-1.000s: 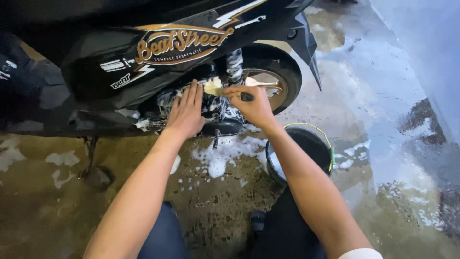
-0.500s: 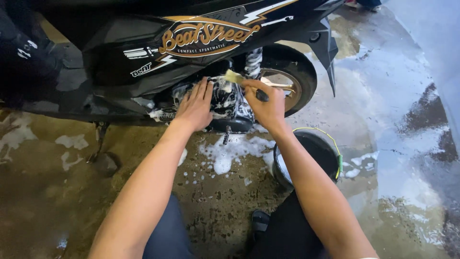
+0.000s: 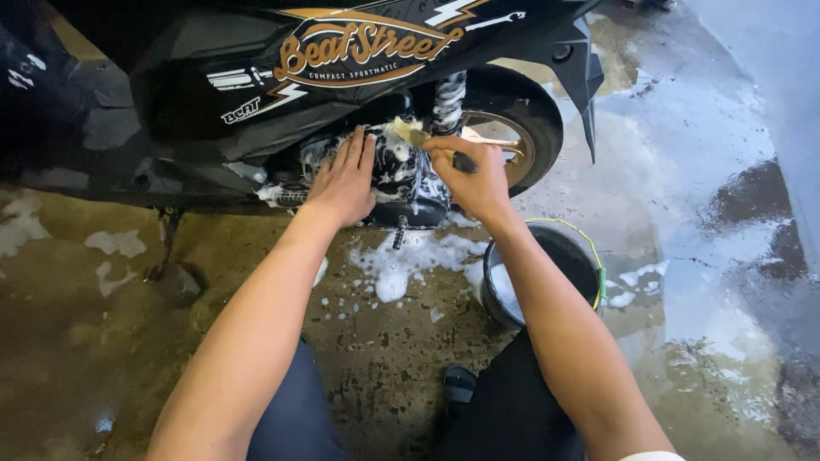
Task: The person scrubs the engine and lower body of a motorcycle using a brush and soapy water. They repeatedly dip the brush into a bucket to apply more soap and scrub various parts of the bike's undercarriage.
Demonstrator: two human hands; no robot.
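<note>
A black scooter (image 3: 256, 77) with gold and white lettering stands on wet ground. Its engine case (image 3: 401, 175) is covered in white foam. My left hand (image 3: 344, 179) lies flat with spread fingers on the left part of that foamy case. My right hand (image 3: 474, 175) is closed around a small brush (image 3: 408, 131) whose pale soapy head touches the top of the engine, just below the chrome shock spring (image 3: 450, 101). The rear wheel (image 3: 512, 137) sits right behind my right hand.
A dark bucket (image 3: 547, 256) with a yellow-green handle and soapy water stands under my right forearm. Foam patches (image 3: 401, 260) lie on the wet, stained floor below the engine. The side stand (image 3: 164, 243) is at the left. My knees and one shoe (image 3: 459, 384) are at the bottom.
The view has shifted, so the scooter sits further right in the picture. My right hand has kept moving the brush over the top of the engine; my left hand stays pressed on the case.
</note>
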